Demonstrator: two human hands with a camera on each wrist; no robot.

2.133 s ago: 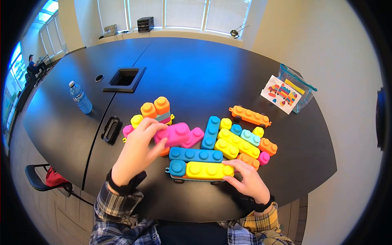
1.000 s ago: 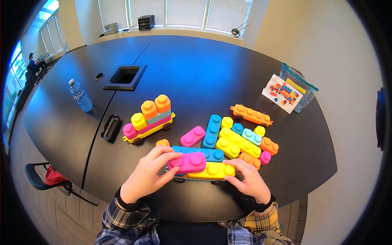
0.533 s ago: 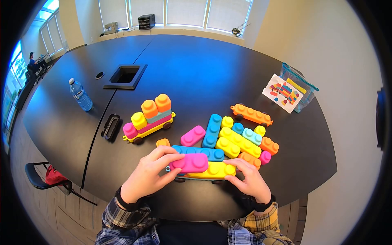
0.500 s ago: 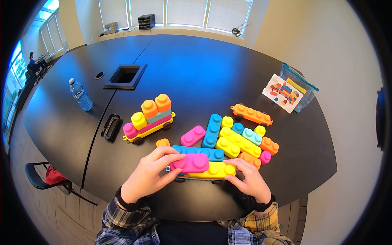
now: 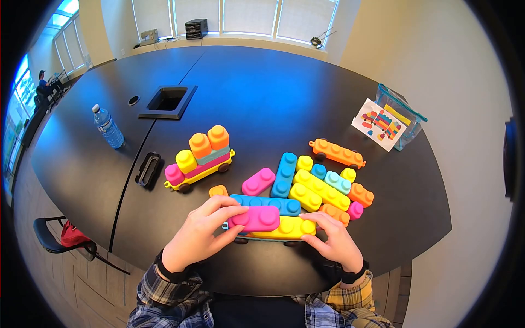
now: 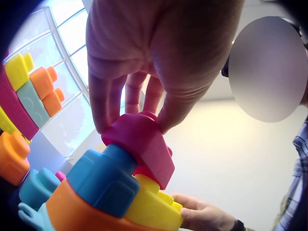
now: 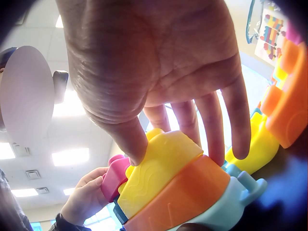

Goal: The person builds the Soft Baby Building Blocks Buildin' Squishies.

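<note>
My left hand (image 5: pixel 199 235) pinches a pink block (image 5: pixel 255 219) between thumb and fingers, over the left part of a wheeled car. In the left wrist view the pink block (image 6: pixel 139 144) sits tilted across the blue block (image 6: pixel 103 179) and the yellow block (image 6: pixel 153 208). Those two lie on an orange layer (image 6: pixel 79 211) above a light blue base. My right hand (image 5: pixel 334 244) grips the right end of the long yellow block (image 5: pixel 290 228); in the right wrist view its thumb touches the side of the yellow block (image 7: pixel 161 168).
Behind the car lie a long blue block (image 5: pixel 265 205), a pink block (image 5: pixel 258 182) and several loose blocks. A stacked car (image 5: pixel 199 172) stands left, an orange car (image 5: pixel 336 153) at the back right. Farther out are a bottle (image 5: pixel 108 128), a picture card (image 5: pixel 378 124) and a clear bag (image 5: pixel 402 139).
My left hand has brought the pink block from near the other pink block down onto the car, then shifted it slightly right. My right hand has stayed at the car's right end.
</note>
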